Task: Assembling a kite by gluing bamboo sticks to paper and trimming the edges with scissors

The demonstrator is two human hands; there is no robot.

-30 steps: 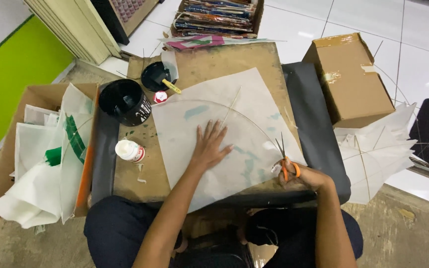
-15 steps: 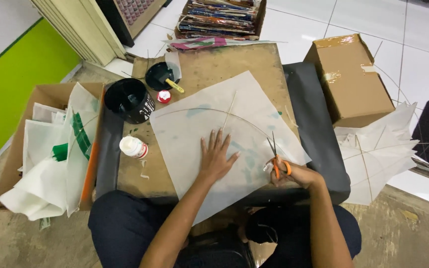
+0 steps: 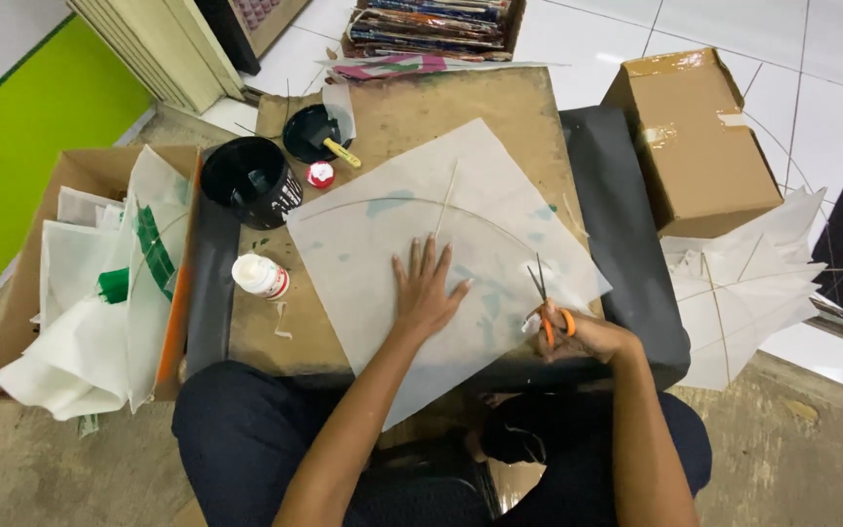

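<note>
Here, left hand flat on paper sheet, right hand scissoring its edge

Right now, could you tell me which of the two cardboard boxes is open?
The cardboard box on the left is open, holding white paper sheets; the box on the right is shut and taped.

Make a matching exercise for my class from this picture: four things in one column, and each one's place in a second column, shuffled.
Things:
1. scissors
2. black cup
3. white bottle
4. brown box

Places:
A. on the tiles, right of the board
B. lying on the board, left of the paper
C. in the right hand
D. at the board's upper left, open end up

Pairs: 1-C, 2-D, 3-B, 4-A
</note>
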